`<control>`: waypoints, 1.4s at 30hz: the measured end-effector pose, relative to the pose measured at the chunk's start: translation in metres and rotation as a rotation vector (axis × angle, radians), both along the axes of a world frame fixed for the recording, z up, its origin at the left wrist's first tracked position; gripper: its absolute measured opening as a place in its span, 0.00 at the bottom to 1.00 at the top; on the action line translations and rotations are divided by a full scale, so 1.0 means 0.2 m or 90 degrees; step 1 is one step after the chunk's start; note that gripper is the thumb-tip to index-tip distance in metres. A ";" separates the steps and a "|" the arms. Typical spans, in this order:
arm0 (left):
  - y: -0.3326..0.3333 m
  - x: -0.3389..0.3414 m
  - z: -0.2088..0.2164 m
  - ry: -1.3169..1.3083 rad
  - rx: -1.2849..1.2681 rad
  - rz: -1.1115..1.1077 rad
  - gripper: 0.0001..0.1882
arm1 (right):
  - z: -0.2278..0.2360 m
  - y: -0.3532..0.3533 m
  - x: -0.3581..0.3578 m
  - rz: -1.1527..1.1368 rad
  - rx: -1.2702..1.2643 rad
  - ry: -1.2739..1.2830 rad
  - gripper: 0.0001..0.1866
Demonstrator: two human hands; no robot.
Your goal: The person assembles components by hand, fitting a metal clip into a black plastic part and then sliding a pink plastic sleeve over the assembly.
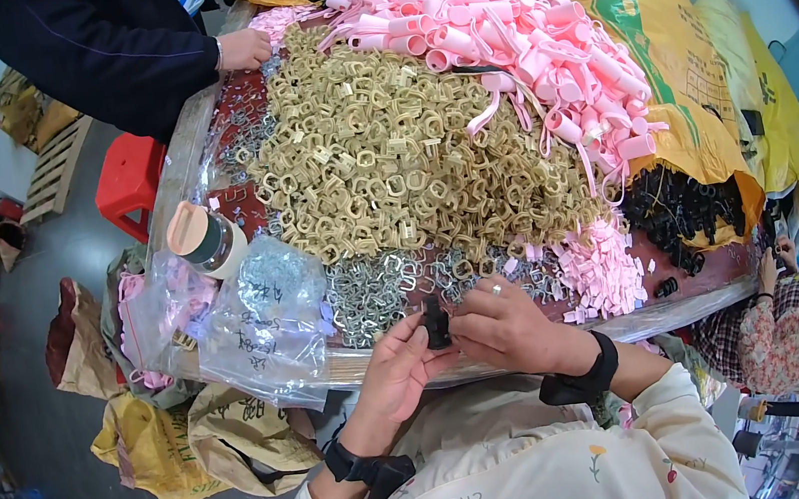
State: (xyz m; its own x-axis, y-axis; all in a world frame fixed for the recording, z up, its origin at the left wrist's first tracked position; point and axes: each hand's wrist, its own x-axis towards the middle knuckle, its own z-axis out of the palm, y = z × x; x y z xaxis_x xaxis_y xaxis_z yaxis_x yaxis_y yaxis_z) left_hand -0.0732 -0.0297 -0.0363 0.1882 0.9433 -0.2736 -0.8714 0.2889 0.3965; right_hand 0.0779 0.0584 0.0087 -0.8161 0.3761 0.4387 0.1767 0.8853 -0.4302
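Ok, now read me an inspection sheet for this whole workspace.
Surface: dark red tabletop, mostly covered.
Job's things: small black piece in hand; heaps of tan squarish rings, silver metal loops and pink straps.
Clutter: clear plastic bag, pink-lidded, green-banded bottle at the left.
Hands: left hand and right hand both hold the small black piece.
Cables: nothing clearly seen.
Surroundings: red plastic stool, co-worker's hand at the far left, yellow woven sack at the right.

A single fisheye view looks steeply down from the person's head, close above the hands (503,329) and shirt (518,461), facing forward across the tabletop (711,277); its wide sweep bends edges and reaches the floor (14,391) leftward.
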 end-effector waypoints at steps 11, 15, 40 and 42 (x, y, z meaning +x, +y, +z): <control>-0.02 0.01 0.00 0.131 -0.041 -0.034 0.17 | 0.00 0.01 -0.03 0.021 0.005 -0.076 0.07; -0.02 0.02 -0.01 0.172 -0.050 -0.048 0.18 | -0.02 0.02 -0.04 0.007 -0.020 -0.101 0.07; -0.03 -0.22 -0.05 0.067 -0.033 0.162 0.11 | -0.31 0.18 -0.27 -0.021 -0.102 -0.037 0.05; -0.02 -0.21 -0.05 0.070 -0.025 0.168 0.10 | -0.27 0.19 -0.25 -0.029 -0.226 -0.040 0.06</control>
State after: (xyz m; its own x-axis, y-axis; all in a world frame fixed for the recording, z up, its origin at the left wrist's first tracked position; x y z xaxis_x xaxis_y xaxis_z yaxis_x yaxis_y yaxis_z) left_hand -0.1156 -0.0332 -0.0470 -0.0947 0.9439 -0.3164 -0.8707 0.0756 0.4860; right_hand 0.0288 0.0965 -0.0456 -0.8163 0.5325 0.2237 0.2481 0.6730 -0.6968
